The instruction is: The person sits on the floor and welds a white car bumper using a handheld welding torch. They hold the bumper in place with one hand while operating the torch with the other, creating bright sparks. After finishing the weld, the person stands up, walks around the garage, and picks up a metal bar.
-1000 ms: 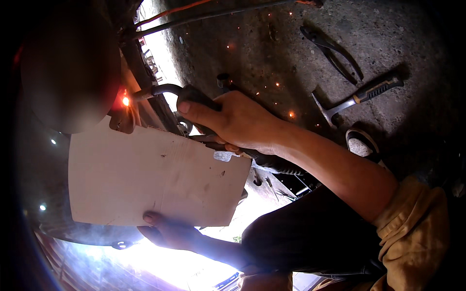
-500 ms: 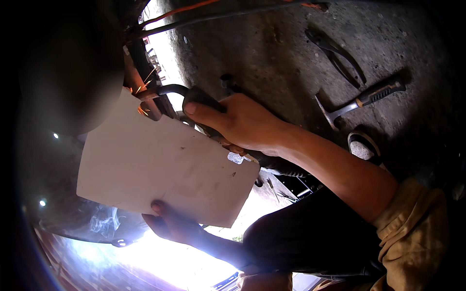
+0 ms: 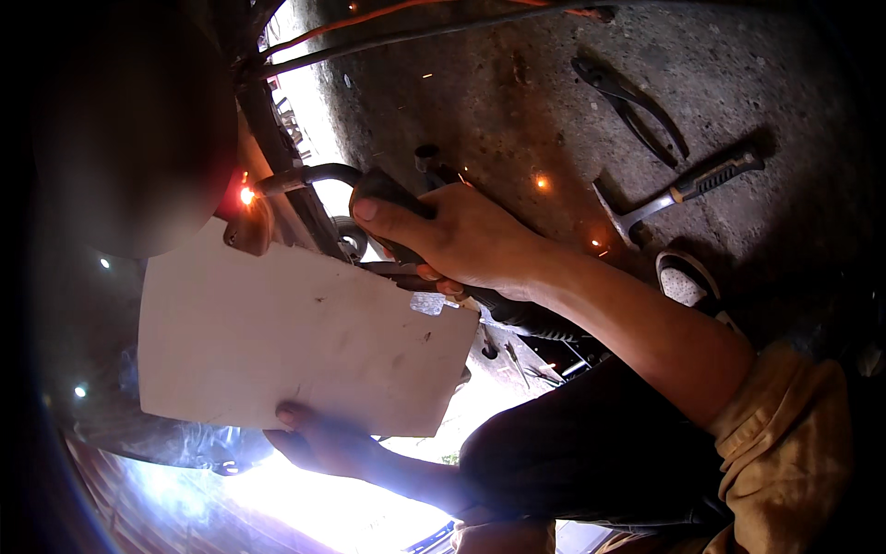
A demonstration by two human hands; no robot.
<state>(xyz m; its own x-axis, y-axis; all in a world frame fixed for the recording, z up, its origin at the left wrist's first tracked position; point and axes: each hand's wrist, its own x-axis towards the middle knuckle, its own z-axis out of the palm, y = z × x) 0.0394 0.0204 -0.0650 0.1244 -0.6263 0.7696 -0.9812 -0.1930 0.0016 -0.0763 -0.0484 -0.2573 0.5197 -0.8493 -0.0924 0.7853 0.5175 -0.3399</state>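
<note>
Both hands, thumbs uppermost

The bare right grip wraps a black, curved-neck welding torch, its tip by an orange-white glow at ten o'clock. The bare left grip, at seven, holds a flat, pale sheet, thumb over its edge. Towards two, a black-handled steel hammer and dark metal pliers lie on grey concrete.

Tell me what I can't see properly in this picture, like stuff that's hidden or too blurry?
In the head view:
Left hand: most fingers hidden behind the pale sheet.
Torch handle: partly covered by the right hand.
Metal tab: its top washed out by orange glow.
Big dark shape, upper left: too blurred to name.
Orange cable: cut off by the top edge.
</note>
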